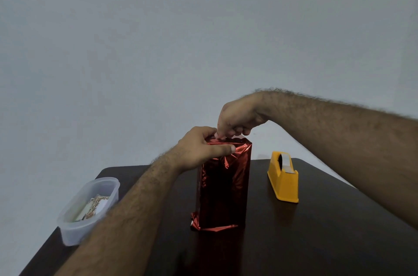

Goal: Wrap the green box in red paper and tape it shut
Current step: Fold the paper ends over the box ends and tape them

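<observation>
A tall box covered in shiny red paper (224, 192) stands upright on the dark table (316, 241); no green shows. My left hand (201, 149) grips its top left corner, thumb laid across the front near the upper edge. My right hand (237, 119) comes down from above, fingers curled, fingertips pinching or pressing the paper folds on the top face. Crumpled paper sticks out at the bottom left corner. A yellow tape dispenser (283, 177) stands to the right of the box.
A clear plastic tub (88, 210) with paper pieces inside sits at the table's left edge, beside my left forearm. A plain grey wall lies behind the table.
</observation>
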Demonstrator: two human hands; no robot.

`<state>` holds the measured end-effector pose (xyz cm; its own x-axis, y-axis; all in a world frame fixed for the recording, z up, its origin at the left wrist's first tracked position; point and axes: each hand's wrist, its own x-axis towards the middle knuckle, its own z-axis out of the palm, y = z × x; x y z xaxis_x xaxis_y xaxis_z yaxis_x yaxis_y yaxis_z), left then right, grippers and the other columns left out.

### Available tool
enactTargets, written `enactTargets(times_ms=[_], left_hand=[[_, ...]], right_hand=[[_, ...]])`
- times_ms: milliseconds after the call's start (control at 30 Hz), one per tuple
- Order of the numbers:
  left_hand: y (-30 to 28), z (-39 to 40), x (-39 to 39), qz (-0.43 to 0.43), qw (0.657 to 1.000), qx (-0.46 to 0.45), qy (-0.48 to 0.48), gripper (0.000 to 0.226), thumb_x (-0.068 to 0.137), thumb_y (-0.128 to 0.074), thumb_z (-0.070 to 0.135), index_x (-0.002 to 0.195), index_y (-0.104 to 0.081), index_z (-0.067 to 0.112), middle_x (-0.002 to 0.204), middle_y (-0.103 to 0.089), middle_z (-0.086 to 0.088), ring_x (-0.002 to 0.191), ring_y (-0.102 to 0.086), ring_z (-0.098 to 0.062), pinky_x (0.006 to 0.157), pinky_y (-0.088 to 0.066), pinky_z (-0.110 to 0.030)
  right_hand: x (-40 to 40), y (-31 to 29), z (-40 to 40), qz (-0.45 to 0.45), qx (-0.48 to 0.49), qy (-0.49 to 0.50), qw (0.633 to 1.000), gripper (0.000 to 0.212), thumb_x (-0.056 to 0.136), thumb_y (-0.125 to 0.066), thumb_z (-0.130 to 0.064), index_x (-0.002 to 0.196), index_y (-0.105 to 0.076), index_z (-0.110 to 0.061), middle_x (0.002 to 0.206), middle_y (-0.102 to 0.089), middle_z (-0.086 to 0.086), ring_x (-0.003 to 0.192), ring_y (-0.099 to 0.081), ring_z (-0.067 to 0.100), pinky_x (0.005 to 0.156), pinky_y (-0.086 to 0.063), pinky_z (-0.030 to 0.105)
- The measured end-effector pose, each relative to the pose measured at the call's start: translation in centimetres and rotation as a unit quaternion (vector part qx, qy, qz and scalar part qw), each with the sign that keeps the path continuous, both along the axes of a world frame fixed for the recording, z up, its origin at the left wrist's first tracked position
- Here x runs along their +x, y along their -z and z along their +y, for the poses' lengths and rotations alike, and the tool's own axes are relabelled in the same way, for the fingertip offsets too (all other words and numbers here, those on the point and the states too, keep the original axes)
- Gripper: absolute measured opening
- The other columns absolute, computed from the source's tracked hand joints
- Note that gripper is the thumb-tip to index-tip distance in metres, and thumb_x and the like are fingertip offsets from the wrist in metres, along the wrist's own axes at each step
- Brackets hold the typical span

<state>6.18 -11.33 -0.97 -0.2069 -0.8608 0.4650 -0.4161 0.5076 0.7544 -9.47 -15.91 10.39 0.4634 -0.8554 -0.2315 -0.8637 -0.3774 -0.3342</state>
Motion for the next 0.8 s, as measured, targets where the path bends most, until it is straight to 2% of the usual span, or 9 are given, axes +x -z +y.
enactTargets(times_ms=[133,333,433,533,633,733,800], left_hand=[[0.0,0.0,0.1,-0.009,1.0,0.005,0.001,0.043,0.072,-0.088,0.058,0.104,-0.08,0.031,0.096,-0.08,-0.001,0.093,-0.078,-0.021,0.094,-0.061,-0.054],[0.0,-0.1,0.1,-0.008,1.0,0.005,-0.009,0.047,0.07,-0.088,0.059,0.102,-0.079,0.025,0.092,-0.078,-0.007,0.084,-0.075,-0.021,0.086,-0.06,-0.05],[-0.1,-0.1,0.1,-0.004,1.0,0.013,-0.008,0.03,0.078,-0.092,0.046,0.099,-0.075,0.033,0.1,-0.08,0.004,0.092,-0.078,-0.012,0.095,-0.062,-0.039],[-0.1,-0.2,0.1,-0.014,1.0,0.007,-0.017,0.028,0.081,-0.091,0.043,0.098,-0.069,0.038,0.108,-0.079,0.006,0.097,-0.076,-0.009,0.097,-0.061,-0.036],[0.0,-0.3,0.2,-0.012,1.0,0.006,-0.013,0.037,0.081,-0.09,0.045,0.109,-0.07,0.034,0.114,-0.077,0.007,0.103,-0.074,-0.007,0.099,-0.059,-0.033],[0.1,-0.3,0.2,-0.009,1.0,0.004,-0.007,0.068,0.074,-0.09,0.055,0.132,-0.071,0.025,0.122,-0.075,0.011,0.113,-0.069,-0.004,0.105,-0.054,-0.032],[0.1,-0.3,0.2,-0.001,1.0,0.002,0.003,0.058,0.073,-0.088,0.055,0.123,-0.075,0.03,0.111,-0.079,0.009,0.105,-0.074,-0.007,0.101,-0.058,-0.037]], right_hand=[[0.2,-0.1,0.2,0.025,-0.024,0.02,0.999,0.021,0.091,-0.073,-0.018,0.071,-0.065,-0.015,0.061,-0.049,-0.002,0.053,-0.036,0.014,0.054,-0.03,0.029],[0.1,-0.9,0.4,0.065,-0.049,0.027,0.996,0.025,0.089,-0.077,-0.02,0.067,-0.066,-0.017,0.062,-0.052,-0.003,0.056,-0.036,0.015,0.054,-0.029,0.029],[-0.2,-2.0,0.4,0.022,-0.04,-0.008,0.999,0.014,0.096,-0.069,-0.021,0.083,-0.069,-0.018,0.069,-0.051,-0.005,0.062,-0.036,0.014,0.058,-0.029,0.029],[-0.6,-2.4,0.3,-0.048,0.006,-0.061,0.997,0.014,0.102,-0.061,-0.021,0.089,-0.063,-0.022,0.073,-0.053,-0.008,0.065,-0.039,0.011,0.061,-0.03,0.027],[-0.8,-1.9,0.1,-0.054,0.024,-0.093,0.994,0.019,0.104,-0.057,-0.018,0.088,-0.063,-0.026,0.076,-0.054,-0.009,0.064,-0.04,0.008,0.061,-0.029,0.026],[-0.8,-1.2,-0.1,-0.036,0.015,-0.101,0.994,0.02,0.104,-0.059,-0.016,0.087,-0.065,-0.027,0.077,-0.054,-0.01,0.066,-0.04,0.007,0.063,-0.029,0.027],[-0.7,-1.0,-0.2,-0.015,0.003,-0.101,0.995,0.019,0.103,-0.061,-0.017,0.088,-0.067,-0.027,0.081,-0.055,-0.01,0.069,-0.04,0.008,0.066,-0.029,0.028]])
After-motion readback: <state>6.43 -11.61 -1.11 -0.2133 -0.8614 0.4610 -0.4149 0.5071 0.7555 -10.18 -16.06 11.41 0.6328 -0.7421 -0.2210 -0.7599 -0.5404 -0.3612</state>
